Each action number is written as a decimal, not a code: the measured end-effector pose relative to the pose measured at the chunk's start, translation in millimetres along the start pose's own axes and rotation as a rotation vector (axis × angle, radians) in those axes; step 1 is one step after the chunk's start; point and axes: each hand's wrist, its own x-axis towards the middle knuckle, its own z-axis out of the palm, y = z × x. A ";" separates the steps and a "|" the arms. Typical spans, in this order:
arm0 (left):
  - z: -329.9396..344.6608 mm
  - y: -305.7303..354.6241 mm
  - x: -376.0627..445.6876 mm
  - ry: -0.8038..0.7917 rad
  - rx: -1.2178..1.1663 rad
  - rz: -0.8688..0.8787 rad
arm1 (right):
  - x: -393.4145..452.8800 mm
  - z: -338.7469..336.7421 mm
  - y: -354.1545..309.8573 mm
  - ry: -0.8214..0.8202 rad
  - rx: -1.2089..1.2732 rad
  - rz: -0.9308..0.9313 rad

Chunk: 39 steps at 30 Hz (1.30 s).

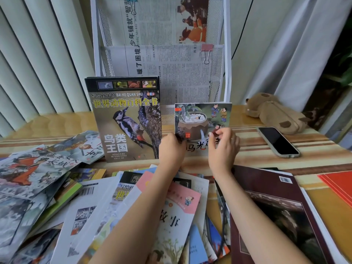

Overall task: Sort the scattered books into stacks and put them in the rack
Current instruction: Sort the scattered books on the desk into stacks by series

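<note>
Both hands on the small picture book (202, 119), which stands upright on the table (247, 155), just in front of the white mesh rack (226, 54). Left hand (171, 147) grips the book's lower left edge, fingers curled round it. Right hand (223, 144) pinches the lower right part of the cover, thumb and fingertips bent onto it.

Bird encyclopedia (126, 119), woodpecker on the cover, stands upright just left of the picture book, leaning back toward the rack's front; more thin volumes seem to stand behind it, can't count them. Rack's pockets hold newspapers (171, 73), one fixed with a pink binder clip (206, 51), a teal clip (132, 0) at the top edge.

Nearer the camera than the picture book: scattered books (106, 202) lying flat and overlapping, under both forearms. Among them a pink-cover children's book (177, 206) under the left forearm, illustrated comic-style books (36, 168) far left of the heap, a white back cover with barcode (83, 202). Big dark maroon book (274, 212) lies flat right of the right forearm, barcode sticker at its top corner. Red folder (339, 185) at the right edge, cut off.

Right of the picture book: smartphone (278, 141) face up, screen dark; brown plush pencil case (274, 113) behind the phone. Vertical blinds (38, 54) left of the rack, curtain (285, 44) right of it.
</note>
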 end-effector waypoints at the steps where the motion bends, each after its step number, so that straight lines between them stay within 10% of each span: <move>1: -5.6 3.0 -2.8 0.022 0.011 -0.029 | -0.6 -1.6 -1.5 -0.020 0.010 -0.032; 8: -47.0 18.0 -28.4 0.031 -0.031 0.001 | -20.9 -45.1 -39.4 -0.084 0.287 -0.090; 17: -87.3 -31.7 -68.5 -0.011 0.228 0.035 | -99.9 -77.6 -90.2 -0.925 -0.250 -0.310; 33: -138.0 -82.4 -85.0 -0.350 -0.475 -0.210 | -99.8 -70.3 -86.6 -0.724 0.096 -0.335; 39: -131.7 -64.0 -91.4 -0.403 -0.034 -0.155 | -97.9 -69.1 -86.3 -0.756 0.174 -0.261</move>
